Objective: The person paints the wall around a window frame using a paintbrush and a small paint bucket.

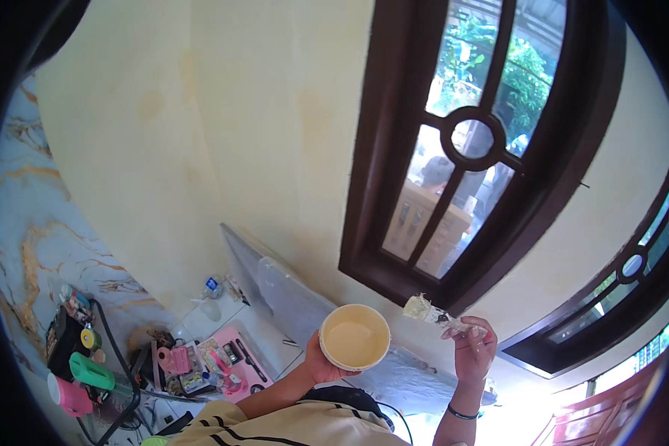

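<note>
My left hand (316,361) grips a round tub (355,338) from its left side and below. Cream paint coats the inside of the tub, and its mouth faces up toward me. Held up to the right of the tub is a paintbrush (437,318), pinched by its handle in my right hand (475,347). The brush's bristles are caked with pale paint and point left, apart from the tub. Behind both hands rises a cream wall (267,128) with darker yellowish patches. A dark brown wooden window frame (362,184) stands just above the brush.
A plastic-covered panel (290,295) leans along the wall's foot. On the tiled floor, a pink tray (256,365) with small items lies at lower left, near a green pitcher (92,371) and a pink container (69,394). Marble-patterned panelling (50,223) covers the left wall. A person (437,170) shows through the window.
</note>
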Motion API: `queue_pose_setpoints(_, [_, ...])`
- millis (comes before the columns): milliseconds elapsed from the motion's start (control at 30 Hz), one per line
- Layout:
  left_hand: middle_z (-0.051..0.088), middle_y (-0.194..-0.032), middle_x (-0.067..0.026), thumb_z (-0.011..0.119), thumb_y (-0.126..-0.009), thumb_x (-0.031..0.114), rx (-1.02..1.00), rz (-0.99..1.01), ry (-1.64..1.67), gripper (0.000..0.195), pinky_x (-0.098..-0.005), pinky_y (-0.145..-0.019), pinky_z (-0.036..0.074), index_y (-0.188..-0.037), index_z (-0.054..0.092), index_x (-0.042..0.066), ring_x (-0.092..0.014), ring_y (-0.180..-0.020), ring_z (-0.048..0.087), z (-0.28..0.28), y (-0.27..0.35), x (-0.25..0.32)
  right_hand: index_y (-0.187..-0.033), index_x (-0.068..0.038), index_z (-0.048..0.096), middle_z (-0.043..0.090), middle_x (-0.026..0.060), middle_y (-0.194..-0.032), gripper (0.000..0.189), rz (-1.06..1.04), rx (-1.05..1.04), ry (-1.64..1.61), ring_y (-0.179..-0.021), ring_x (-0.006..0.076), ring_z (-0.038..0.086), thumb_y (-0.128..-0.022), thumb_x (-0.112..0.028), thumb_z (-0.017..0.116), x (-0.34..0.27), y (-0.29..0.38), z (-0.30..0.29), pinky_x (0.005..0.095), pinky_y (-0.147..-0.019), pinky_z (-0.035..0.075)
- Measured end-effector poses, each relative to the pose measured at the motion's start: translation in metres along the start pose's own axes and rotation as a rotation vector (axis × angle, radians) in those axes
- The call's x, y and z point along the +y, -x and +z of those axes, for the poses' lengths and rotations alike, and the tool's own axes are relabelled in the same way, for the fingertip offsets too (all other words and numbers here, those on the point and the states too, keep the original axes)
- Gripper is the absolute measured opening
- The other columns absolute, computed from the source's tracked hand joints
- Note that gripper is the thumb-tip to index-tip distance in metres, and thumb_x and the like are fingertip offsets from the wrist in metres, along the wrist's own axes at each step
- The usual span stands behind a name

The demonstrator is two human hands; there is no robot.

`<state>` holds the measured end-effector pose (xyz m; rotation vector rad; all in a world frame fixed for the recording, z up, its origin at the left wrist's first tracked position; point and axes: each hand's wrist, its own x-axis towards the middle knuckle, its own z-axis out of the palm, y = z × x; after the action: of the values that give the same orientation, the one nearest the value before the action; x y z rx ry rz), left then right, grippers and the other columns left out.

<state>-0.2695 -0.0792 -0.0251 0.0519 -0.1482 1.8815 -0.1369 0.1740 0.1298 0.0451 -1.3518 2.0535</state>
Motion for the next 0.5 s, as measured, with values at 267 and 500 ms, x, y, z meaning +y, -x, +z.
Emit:
queue_pose_setpoints(267, [0.039,-0.150,-0.0144,0.038,-0.091,0.064,-0.006,0.146,-0.059,0.073,-0.0604,-0.096,0.047,-0.149,0.037,0.019,-0.041,-0.132,0.045,0.021,0.057,0.024,-0.111,0.008,0.061,0.068,0.0171,-0.096,0.028,0.086,-0.146,-0.028,-0.086,0.0279,0.068,-0.095,-0.015,0.059,0.039,0.004,0.068,0.0418,-0.077,0.055])
queue_pose_setpoints(500, [0.039,-0.146,-0.0249,0.049,-0.087,0.064,0.038,0.258,-0.100,0.084,-0.0524,-0.093,0.051,-0.149,0.035,0.009,-0.053,-0.124,0.046,0.033,0.083,0.033,-0.109,0.007,0.064,0.067,0.0178,-0.101,0.027,0.057,-0.266,0.051,-0.087,0.0283,0.068,-0.093,-0.015,0.062,0.030,0.007,0.118,0.0414,-0.078,0.055])
